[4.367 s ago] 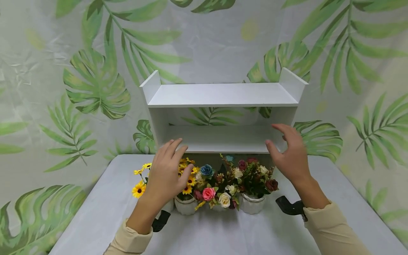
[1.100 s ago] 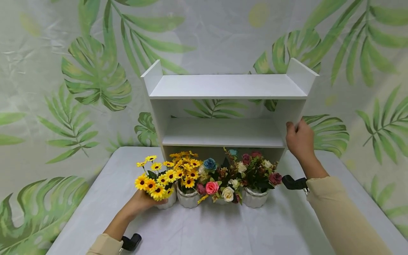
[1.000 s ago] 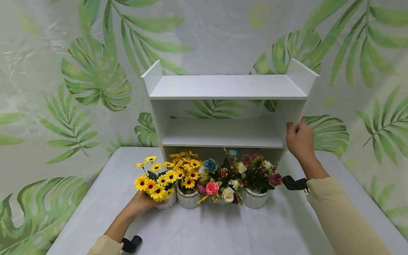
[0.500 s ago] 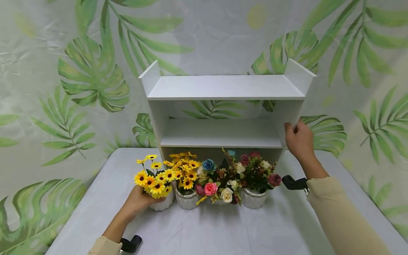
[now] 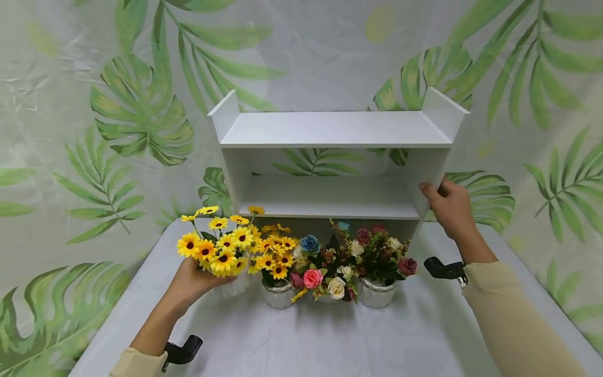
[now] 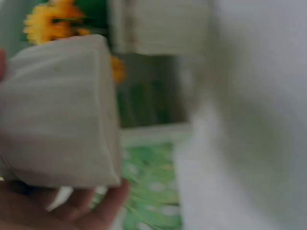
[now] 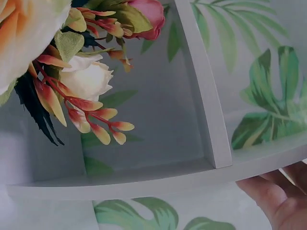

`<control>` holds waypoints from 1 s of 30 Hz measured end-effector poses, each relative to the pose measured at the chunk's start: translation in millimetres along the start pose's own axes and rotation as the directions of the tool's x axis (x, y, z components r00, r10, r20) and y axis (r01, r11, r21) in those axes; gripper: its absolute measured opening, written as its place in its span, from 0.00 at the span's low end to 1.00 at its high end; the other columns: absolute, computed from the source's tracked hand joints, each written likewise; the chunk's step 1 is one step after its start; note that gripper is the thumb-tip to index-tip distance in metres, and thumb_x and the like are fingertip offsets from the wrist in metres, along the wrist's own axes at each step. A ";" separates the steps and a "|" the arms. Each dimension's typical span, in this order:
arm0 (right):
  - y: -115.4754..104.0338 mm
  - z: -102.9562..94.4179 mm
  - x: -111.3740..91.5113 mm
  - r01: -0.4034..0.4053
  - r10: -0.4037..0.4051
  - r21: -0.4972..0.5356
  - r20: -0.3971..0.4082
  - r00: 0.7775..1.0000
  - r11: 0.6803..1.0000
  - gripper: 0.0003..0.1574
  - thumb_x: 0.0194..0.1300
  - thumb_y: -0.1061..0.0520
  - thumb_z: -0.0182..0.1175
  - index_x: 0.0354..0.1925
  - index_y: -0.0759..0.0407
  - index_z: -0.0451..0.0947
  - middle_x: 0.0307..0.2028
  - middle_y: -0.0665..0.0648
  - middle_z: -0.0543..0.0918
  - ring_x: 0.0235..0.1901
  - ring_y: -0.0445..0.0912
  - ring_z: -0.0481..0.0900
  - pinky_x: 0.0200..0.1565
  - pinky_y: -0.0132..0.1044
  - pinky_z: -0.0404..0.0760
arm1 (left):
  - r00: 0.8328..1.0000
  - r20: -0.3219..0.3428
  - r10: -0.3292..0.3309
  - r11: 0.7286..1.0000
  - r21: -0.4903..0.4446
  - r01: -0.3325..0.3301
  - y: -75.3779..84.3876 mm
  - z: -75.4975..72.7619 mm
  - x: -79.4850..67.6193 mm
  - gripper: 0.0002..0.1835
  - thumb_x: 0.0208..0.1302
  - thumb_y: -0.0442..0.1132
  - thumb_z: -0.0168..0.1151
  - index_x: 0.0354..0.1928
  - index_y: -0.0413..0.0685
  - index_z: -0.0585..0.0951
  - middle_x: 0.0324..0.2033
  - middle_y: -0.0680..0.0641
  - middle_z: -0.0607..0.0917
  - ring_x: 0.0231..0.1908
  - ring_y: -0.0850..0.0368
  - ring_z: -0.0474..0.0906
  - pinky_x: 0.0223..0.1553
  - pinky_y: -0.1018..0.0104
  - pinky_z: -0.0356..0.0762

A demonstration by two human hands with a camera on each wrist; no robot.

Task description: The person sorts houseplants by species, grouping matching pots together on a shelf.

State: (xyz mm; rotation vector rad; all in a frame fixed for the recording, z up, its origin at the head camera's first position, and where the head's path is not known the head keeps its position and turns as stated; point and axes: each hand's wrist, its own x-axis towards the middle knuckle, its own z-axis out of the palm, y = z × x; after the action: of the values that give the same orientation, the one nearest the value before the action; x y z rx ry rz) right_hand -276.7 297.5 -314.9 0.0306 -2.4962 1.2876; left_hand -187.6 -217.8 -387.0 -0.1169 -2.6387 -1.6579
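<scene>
In the head view my left hand grips a ruffled white flowerpot of yellow daisy-like flowers, raised a little off the table. The left wrist view shows my fingers at the base of this pot, which is tilted in that view. My right hand holds the right side panel of a white shelf, thumb at its front edge. In the right wrist view, fingers lie against the panel's outer side.
A second pot of yellow flowers, a mixed rose arrangement and a potted rose bunch stand in front of the shelf on the white-covered table. A leaf-print backdrop hangs behind. Black wrist cameras jut from both wrists.
Earlier both hands hovered before the shelf. The right then took hold of its side, the left the leftmost flowerpot. Just now the pot has moved up and left; the right hand has shifted slightly right.
</scene>
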 end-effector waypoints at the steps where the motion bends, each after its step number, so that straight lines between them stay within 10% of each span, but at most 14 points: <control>1: -0.1 -0.4 -0.5 0.003 -0.003 0.005 0.005 1.000 1.000 0.38 0.75 0.42 0.49 0.72 0.63 0.64 0.64 0.74 0.73 0.38 0.24 0.69 0.33 0.15 0.74 | 1.000 -0.003 -0.003 1.000 0.015 0.003 5.5 -2.0 -0.1 0.44 0.48 0.42 0.80 0.67 0.53 0.69 0.62 0.45 0.77 0.58 0.54 0.75 0.51 0.63 0.79; 13: 0.2 -0.1 -0.8 0.020 -0.020 -0.012 -0.001 1.000 1.000 0.37 0.74 0.42 0.50 0.68 0.66 0.68 0.61 0.75 0.75 0.36 0.23 0.70 0.32 0.15 0.74 | 0.999 -0.026 -0.026 0.999 -0.037 0.025 63.9 -20.8 -3.6 0.43 0.56 0.43 0.74 0.72 0.49 0.63 0.66 0.42 0.73 0.63 0.47 0.71 0.62 0.49 0.73; 20: 1.8 -3.8 -2.4 0.005 -0.005 -0.013 0.015 1.000 1.000 0.37 0.74 0.43 0.49 0.69 0.67 0.67 0.63 0.75 0.74 0.37 0.24 0.70 0.32 0.15 0.74 | 0.994 0.010 0.110 0.992 -0.061 -0.110 107.6 -29.6 3.5 0.44 0.55 0.39 0.76 0.71 0.56 0.63 0.67 0.47 0.73 0.64 0.53 0.71 0.62 0.52 0.73; 27: 0.3 -2.9 -3.1 0.003 -0.003 -0.043 0.001 1.000 0.999 0.37 0.75 0.42 0.48 0.69 0.66 0.67 0.62 0.75 0.75 0.49 0.49 0.78 0.32 0.15 0.72 | 0.980 0.015 0.201 0.979 -0.026 -0.200 144.5 -34.8 16.0 0.40 0.54 0.39 0.77 0.67 0.56 0.67 0.63 0.51 0.76 0.61 0.56 0.73 0.62 0.55 0.73; 30: -0.5 -1.9 -3.1 0.018 -0.018 -0.054 0.003 1.000 0.998 0.37 0.75 0.42 0.48 0.69 0.65 0.67 0.62 0.75 0.75 0.45 0.40 0.78 0.32 0.15 0.72 | 0.975 0.007 0.220 0.975 -0.028 -0.220 153.2 -36.3 19.5 0.38 0.54 0.38 0.76 0.66 0.56 0.68 0.61 0.52 0.76 0.59 0.58 0.73 0.62 0.57 0.73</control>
State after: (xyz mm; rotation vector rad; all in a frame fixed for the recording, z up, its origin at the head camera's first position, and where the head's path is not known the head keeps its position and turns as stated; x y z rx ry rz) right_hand -273.1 298.4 -314.3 0.0424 -2.5259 1.2134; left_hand -196.1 -183.2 -232.4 -0.4034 -2.5027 -1.6233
